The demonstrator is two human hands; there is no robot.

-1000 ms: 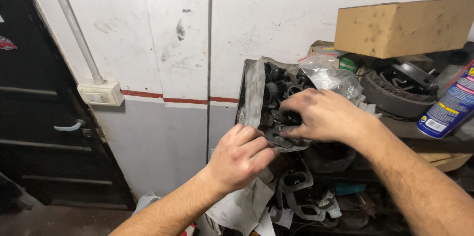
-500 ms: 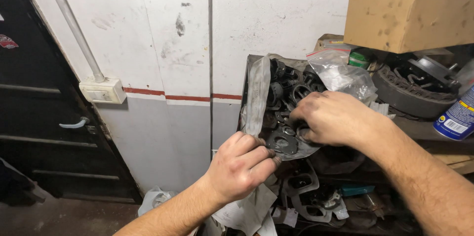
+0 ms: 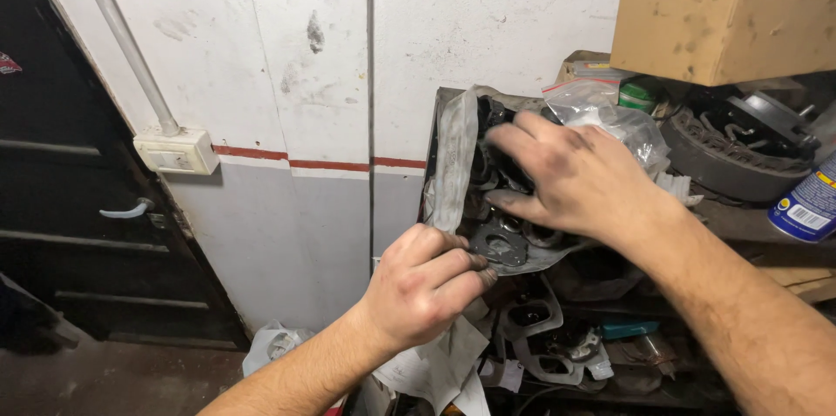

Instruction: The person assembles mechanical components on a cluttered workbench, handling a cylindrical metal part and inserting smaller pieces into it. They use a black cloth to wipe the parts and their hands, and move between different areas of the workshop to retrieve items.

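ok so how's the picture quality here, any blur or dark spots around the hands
Head view: the right hand is slightly motion-blurred at the fingers, the left hand sharper. Light is even on the white wall; the door at left and the lower shelf fall into deep shadow. The dark parts in the plastic bag are hard to tell apart.

The left hand (image 3: 422, 285) is curled up tight, like a loose fist. The right hand (image 3: 575, 176) reaches across with its fingers (image 3: 514, 133) spread.

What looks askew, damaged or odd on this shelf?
The cardboard box sits tilted on the clutter. Dark metal parts spill from a grimy plastic bag that the left hand and right hand are handling. The wall is stained and scuffed.
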